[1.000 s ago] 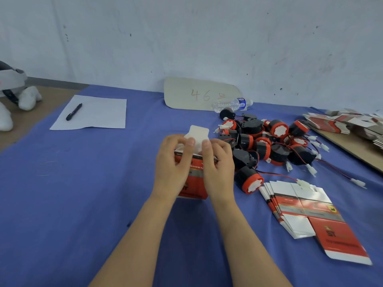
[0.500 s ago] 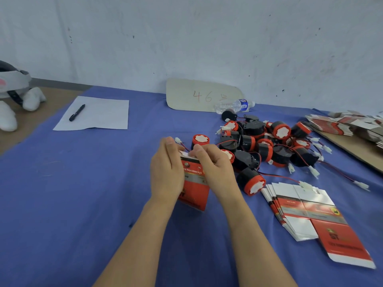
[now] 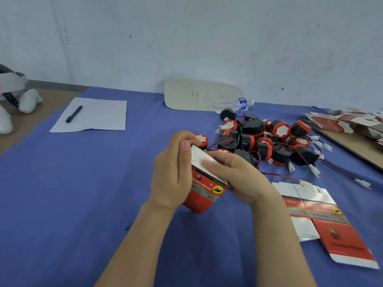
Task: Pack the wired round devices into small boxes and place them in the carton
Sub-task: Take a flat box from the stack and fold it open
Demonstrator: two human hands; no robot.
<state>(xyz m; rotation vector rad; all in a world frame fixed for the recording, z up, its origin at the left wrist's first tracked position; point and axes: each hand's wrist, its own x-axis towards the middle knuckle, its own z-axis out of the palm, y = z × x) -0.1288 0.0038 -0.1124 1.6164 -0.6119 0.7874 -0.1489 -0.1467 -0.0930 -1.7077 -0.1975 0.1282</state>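
Note:
A small red and grey box [image 3: 204, 191] is held tilted just above the blue tablecloth [image 3: 83, 193] at the centre. My left hand [image 3: 173, 172] grips its left side, thumb up at the white top flap. My right hand [image 3: 238, 175] holds the right side, its fingers lying flat across that flap. Behind them lies a heap of black and red round devices [image 3: 267, 139] with red-black wires and white plugs. One device [image 3: 201, 139] stands apart, just beyond my left fingers. What the box contains is hidden. No carton is in view.
Flattened red and white boxes [image 3: 323, 216] lie fanned out at the right front, more [image 3: 348, 124] on a board at the far right. A paper sheet [image 3: 93, 116] with a black pen [image 3: 73, 114], a cardboard sign [image 3: 202, 95] and a plastic bottle [image 3: 234, 104] lie at the back.
The white flap that stood up a second ago has been folded down onto the box. Both hands have shifted on the box, which now leans to the right.

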